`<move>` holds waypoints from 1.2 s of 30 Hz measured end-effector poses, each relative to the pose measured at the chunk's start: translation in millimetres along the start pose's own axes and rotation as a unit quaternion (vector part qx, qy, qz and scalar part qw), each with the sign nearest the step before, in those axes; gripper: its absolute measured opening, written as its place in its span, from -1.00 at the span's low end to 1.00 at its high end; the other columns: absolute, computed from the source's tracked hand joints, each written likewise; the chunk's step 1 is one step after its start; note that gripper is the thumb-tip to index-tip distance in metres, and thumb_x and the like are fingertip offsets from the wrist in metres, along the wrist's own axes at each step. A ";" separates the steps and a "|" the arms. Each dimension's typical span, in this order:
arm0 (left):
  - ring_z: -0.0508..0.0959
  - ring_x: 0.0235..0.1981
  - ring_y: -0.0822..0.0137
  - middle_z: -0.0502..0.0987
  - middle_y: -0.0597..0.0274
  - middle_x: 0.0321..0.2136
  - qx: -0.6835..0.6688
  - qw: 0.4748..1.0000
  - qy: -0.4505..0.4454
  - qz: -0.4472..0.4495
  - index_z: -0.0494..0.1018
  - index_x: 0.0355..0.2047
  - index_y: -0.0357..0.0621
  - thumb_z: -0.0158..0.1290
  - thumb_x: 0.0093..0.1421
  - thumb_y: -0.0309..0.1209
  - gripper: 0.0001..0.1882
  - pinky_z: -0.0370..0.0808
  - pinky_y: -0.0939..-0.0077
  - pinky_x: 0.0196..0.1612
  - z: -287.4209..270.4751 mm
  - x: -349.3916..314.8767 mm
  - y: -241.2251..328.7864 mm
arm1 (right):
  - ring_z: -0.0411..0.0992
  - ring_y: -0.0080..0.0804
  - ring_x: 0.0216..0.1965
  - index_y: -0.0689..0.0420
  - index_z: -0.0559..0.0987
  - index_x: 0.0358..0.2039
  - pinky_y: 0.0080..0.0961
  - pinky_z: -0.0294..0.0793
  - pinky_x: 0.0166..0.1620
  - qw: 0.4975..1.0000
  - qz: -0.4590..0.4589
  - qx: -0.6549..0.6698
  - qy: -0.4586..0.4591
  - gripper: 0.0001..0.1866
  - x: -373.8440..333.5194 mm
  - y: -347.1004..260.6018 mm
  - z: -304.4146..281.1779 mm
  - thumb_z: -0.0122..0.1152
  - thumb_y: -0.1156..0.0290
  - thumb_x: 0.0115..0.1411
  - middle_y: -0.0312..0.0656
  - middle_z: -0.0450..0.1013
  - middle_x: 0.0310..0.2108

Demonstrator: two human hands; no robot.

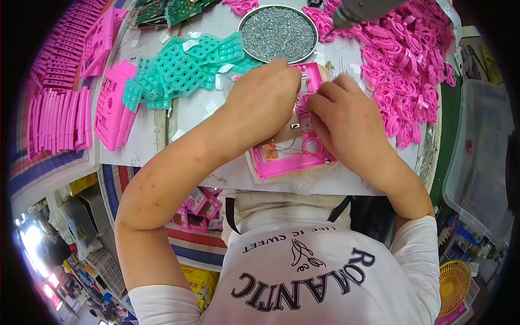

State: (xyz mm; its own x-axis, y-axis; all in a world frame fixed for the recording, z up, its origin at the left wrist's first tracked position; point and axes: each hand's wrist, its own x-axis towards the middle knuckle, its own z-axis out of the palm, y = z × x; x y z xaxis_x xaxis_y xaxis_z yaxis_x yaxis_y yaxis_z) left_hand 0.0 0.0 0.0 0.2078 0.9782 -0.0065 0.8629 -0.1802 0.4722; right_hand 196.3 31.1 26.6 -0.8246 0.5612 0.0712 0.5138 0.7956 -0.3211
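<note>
A pink plastic housing (281, 169) lies in front of me on the worktable, its open side up. Inside it are a brown circuit board (283, 140), thin wires and a round ring moulded at its near right. My left hand (266, 100) is closed over the housing's upper left part, its fingers curled; what they hold is hidden. On the right side, my right hand (346, 122) has thumb and fingers pinched together over the board. Whatever is between those fingertips is too small to make out.
A round metal dish of small screws (278, 33) stands just beyond my hands. Teal rubber keypads (184, 65) and stacked pink housings (115, 103) lie left, green circuit boards (173, 12) behind. Pink ring-shaped parts (403, 65) heap at right. A dark grey tool (360, 12) hangs above.
</note>
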 end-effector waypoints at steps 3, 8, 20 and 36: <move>0.62 -0.28 -0.08 0.63 -0.07 -0.35 -0.001 1.000 -0.007 -0.017 0.59 -0.39 -0.24 0.24 0.08 -0.46 -0.88 0.53 0.13 -0.18 -11.7 8.5 2.1 | 0.42 -0.09 -0.15 0.14 0.60 -0.25 -0.23 0.54 -0.19 0.996 -0.072 -0.027 0.043 -0.76 5.9 1.4 -2.4 0.30 0.52 0.01 -0.15 0.46 -0.28; 0.60 -0.40 -0.13 0.59 -0.12 -0.52 -0.007 0.999 -0.036 0.031 0.59 -0.44 -0.28 0.23 0.08 -0.45 -0.87 0.52 0.04 -0.29 -17.4 19.4 -11.5 | 0.43 -0.10 -0.17 0.18 0.56 -0.25 -0.23 0.53 -0.16 0.996 -0.082 -0.012 0.023 -0.75 12.7 12.3 0.9 0.25 0.53 -0.02 -0.14 0.47 -0.30; 0.61 -0.35 -0.10 0.61 -0.09 -0.45 -0.033 0.998 -0.019 0.047 0.60 -0.41 -0.26 0.22 0.14 -0.39 -0.84 0.53 0.06 -0.26 -14.5 10.6 -19.0 | 0.35 -0.01 -0.04 0.20 0.60 -0.29 -0.18 0.43 0.04 0.986 -0.057 0.095 0.123 -0.85 23.6 25.0 34.8 0.34 0.48 0.12 -0.10 0.50 -0.11; 0.67 -0.25 0.02 0.59 0.07 -0.34 0.152 0.979 -0.038 0.130 0.54 -0.31 -0.21 0.05 0.19 -0.46 -0.88 0.63 0.22 -0.23 -8.5 14.4 -12.9 | 0.43 -0.09 -0.01 0.20 0.66 -0.11 -0.16 0.49 0.01 0.983 -0.139 0.094 0.069 -0.65 -5.7 28.4 20.2 0.36 0.47 0.04 -0.16 0.49 -0.06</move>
State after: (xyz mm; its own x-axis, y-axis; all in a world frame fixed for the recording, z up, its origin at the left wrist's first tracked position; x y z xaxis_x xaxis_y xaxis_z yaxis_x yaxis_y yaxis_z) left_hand -12.0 17.3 1.3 0.4630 0.8863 0.0089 0.8706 -0.4567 0.1829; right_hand 210.8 45.9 -2.0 -0.8801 0.3646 0.3042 0.2097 0.8732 -0.4399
